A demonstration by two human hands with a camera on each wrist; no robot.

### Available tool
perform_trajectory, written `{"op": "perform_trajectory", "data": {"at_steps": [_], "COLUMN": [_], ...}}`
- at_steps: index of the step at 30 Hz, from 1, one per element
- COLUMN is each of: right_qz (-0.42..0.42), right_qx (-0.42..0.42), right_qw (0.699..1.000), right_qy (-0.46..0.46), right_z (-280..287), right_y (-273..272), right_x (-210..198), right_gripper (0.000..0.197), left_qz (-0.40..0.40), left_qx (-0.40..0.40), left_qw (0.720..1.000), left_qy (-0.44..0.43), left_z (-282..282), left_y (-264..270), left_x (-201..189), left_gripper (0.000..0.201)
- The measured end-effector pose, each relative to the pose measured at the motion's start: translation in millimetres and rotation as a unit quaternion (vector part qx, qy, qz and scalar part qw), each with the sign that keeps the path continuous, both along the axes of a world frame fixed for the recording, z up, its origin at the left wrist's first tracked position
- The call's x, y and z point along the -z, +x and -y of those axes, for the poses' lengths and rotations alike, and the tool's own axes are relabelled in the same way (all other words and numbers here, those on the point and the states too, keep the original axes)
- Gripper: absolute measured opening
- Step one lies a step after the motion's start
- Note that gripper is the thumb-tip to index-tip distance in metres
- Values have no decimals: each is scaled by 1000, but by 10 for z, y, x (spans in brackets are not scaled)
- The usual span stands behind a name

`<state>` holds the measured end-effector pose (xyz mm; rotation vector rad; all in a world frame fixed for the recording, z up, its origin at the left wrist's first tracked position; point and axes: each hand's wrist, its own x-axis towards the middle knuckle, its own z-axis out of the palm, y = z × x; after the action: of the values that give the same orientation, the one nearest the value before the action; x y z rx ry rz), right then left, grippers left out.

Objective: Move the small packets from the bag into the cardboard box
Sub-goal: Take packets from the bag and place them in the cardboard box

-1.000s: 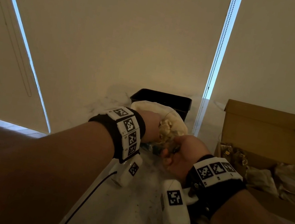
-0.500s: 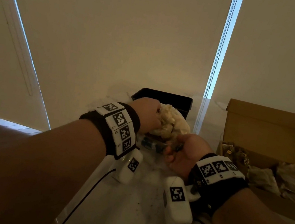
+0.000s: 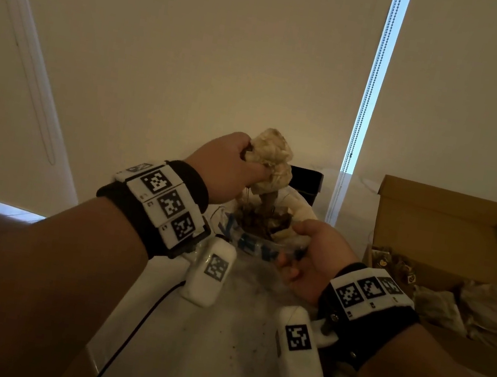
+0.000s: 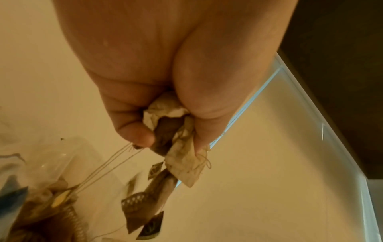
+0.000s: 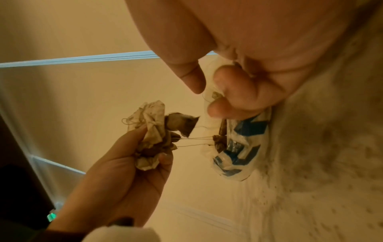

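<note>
My left hand (image 3: pixel 231 165) grips a crumpled bunch of small pale packets (image 3: pixel 270 156) (image 4: pixel 176 131) (image 5: pixel 151 131), lifted above the clear plastic bag (image 3: pixel 261 243) with blue print. Thin strings (image 5: pixel 194 140) run taut from the bunch down to brown tags and packets still in the bag (image 5: pixel 234 147). My right hand (image 3: pixel 310 261) holds the bag's rim, with fingers (image 5: pixel 238 91) curled round the plastic. The open cardboard box (image 3: pixel 451 228) stands to the right and holds several packets (image 3: pixel 392 262).
A black tray (image 3: pixel 304 178) sits behind the bag near the wall. A bead chain (image 3: pixel 364 109) hangs by a bright window gap. Crumpled paper (image 3: pixel 484 303) lies in front of the box. Dark crumbs speckle the white tabletop (image 3: pixel 211 363).
My left hand has risen out of the bag with the bunch of packets, pulling strings taut. My right hand stays on the bag's rim.
</note>
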<state>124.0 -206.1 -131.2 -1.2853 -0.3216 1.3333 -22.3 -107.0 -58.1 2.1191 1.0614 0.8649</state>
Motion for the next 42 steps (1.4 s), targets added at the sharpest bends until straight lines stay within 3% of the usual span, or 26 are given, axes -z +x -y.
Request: {"op": "perform_trajectory", "data": {"at_steps": [9,15,23,28,35,39,42], "right_qz": [80,128,213,273,228,170,179], "right_qx": [-16,40,76,64,40,41,22], "right_qw": [997,991,974,960,962,964,960], "right_qy": [-7,-12,16,18,146,199,215], "right_z": [-35,-95,-134,-104,-27,13,37], "right_y": [-56,4,83,100,51,26,33], "right_x": [-1,7,11,-71,-151,-199,-220], "right_gripper": [36,61,52,80,53,35,29], "left_qz": [126,127,107,81,70,126,157], "left_qx": [21,19,2,6,13,37,57], "left_qw": [980,980,973,974,977,972,967], "left_qy": [-155,-150,-204,-213,-199,-196,-193], "left_z": [91,143,277,338,395,455,478], "left_y": [-21,-20,-17,-15,5,24,23], "left_x": [-145,-274,-423,-521,-702,-792,-856], "left_gripper": [23,27,27,28,14,12,10]}}
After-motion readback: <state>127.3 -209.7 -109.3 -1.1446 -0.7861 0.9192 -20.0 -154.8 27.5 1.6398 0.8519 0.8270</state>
